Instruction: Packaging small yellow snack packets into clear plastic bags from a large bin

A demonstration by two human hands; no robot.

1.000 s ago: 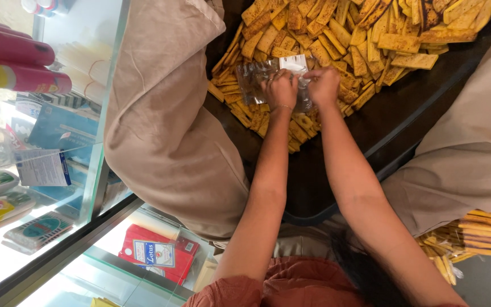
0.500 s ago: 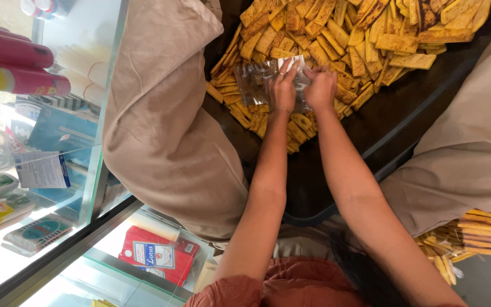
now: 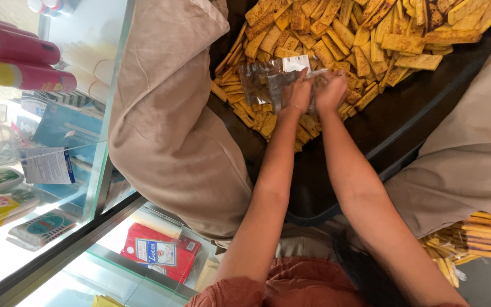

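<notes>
Hands meet over a dark tray (image 3: 404, 122) heaped with flat yellow-brown chips (image 3: 370, 34): the left hand (image 3: 298, 91) and right hand (image 3: 332, 90) both have their fingers closed on a clear plastic bag (image 3: 265, 82), which lies crumpled on the near edge of the chip pile, its mouth toward the hands. To do this step well, I judge that each hand should pinch only one layer of film and draw the two layers apart gently, since thin plastic clings and tears easily; keeping the bag low over the tray means loose chips fall back onto the pile. Beige cloth-covered knees (image 3: 166, 131) flank the tray, and a glass display case (image 3: 58, 170) with boxed goods stands to the left.
</notes>
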